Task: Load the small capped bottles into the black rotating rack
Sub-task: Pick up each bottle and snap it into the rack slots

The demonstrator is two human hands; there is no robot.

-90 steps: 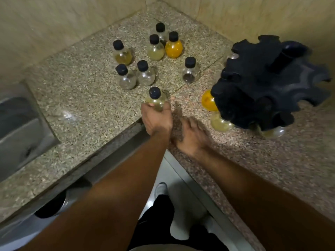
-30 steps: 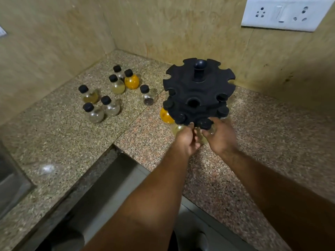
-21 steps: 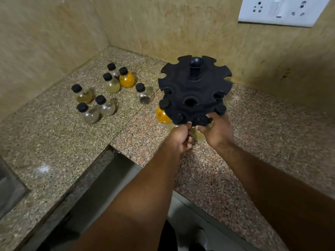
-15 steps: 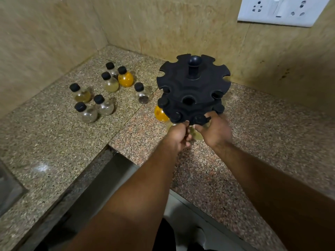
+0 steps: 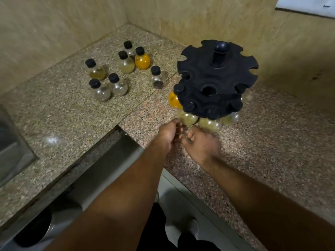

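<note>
- Curling loosely, my left hand (image 5: 169,134) and right hand (image 5: 202,144) sit side by side just below the front bottles (image 5: 210,125); blur hides whether either grips anything.
- Those bottles sit upright, caps up, in the lower-tier slots of the black rack (image 5: 215,78), whose post (image 5: 218,57) stands vertical.
- Seven loose bottles (image 5: 126,65) stand upright on the counter (image 5: 72,115), left of the rack.

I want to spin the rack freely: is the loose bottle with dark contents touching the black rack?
Apart. The head view shows bare counter between the bottle with dark contents and the black rack.
</note>
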